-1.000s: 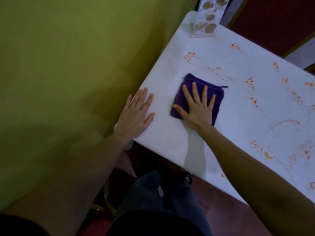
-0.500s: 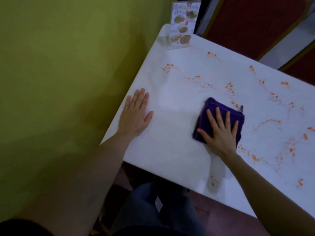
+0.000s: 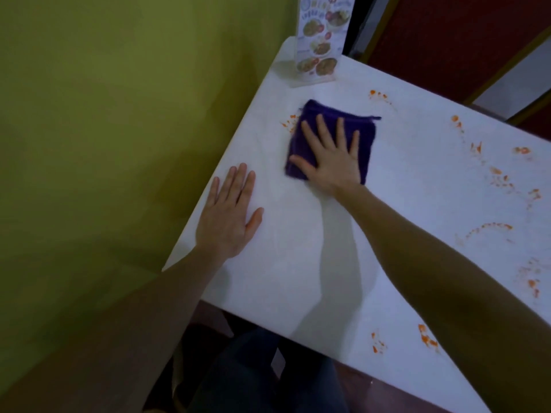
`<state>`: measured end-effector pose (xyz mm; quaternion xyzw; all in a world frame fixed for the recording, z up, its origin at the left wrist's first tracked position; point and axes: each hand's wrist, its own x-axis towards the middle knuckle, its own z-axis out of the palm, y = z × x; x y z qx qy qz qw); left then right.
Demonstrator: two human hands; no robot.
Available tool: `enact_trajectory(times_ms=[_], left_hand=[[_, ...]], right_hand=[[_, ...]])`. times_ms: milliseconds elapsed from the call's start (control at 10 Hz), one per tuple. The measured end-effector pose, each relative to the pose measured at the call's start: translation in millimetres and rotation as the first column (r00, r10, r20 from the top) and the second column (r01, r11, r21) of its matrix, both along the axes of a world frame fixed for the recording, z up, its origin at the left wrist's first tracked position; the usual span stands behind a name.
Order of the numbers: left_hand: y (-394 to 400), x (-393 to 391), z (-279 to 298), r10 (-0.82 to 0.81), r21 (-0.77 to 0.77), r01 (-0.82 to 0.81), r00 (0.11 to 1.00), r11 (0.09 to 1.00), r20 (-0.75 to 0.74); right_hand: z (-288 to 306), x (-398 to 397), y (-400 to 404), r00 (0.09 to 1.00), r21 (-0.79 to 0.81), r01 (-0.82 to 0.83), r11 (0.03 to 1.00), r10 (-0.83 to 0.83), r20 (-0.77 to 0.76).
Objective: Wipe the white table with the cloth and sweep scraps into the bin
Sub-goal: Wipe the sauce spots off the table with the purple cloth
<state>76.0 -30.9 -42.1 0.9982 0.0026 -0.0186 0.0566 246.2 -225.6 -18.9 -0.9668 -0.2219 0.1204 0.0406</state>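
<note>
A folded purple cloth (image 3: 366, 135) lies on the white table (image 3: 411, 186) near its far left corner. My right hand (image 3: 335, 158) presses flat on the cloth with fingers spread. My left hand (image 3: 229, 217) rests flat on the table by its left edge, fingers straight, apart from the cloth. Orange scraps and smears (image 3: 496, 174) dot the table's right side, a few sit near the front edge (image 3: 426, 341), and some lie just left of the cloth (image 3: 287, 123). No bin is in view.
A standing menu card (image 3: 322, 40) occupies the table's far left corner, just beyond the cloth. A yellow-green wall (image 3: 104, 129) runs along the table's left edge. A dark red seat (image 3: 447, 40) stands behind the table. My legs (image 3: 268, 377) show below the front edge.
My right hand has slid the cloth from the middle of the table back up and left toward the menu card. The left hand has stayed flat in place.
</note>
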Motion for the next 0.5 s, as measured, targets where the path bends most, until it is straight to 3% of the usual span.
enact_trajectory(times_ms=[100,200,400,500], left_hand=[[-1.2,0.0,0.2,0.002,-0.007,-0.002,1.0,1.0,0.005],[-1.8,1.0,1.6,0.008,0.0,-0.008,1.0,1.0,-0.004],[-1.6,2.2,1.1,0.016,-0.003,-0.016,1.0,1.0,-0.008],[-1.8,1.0,0.9,0.021,0.011,-0.021,1.0,1.0,-0.01]], right_hand=[[-3.7,-44.6,-10.1,0.983,-0.017,-0.179,0.984,0.179,0.03],[-7.3,-77.7,-54.1,0.979,-0.024,-0.196,0.98,0.197,0.054],[2.8,-35.2,-105.1,0.996,-0.011,0.087,0.996,-0.086,0.028],[2.6,15.3,-63.0,0.977,0.019,0.213,0.977,-0.214,0.009]])
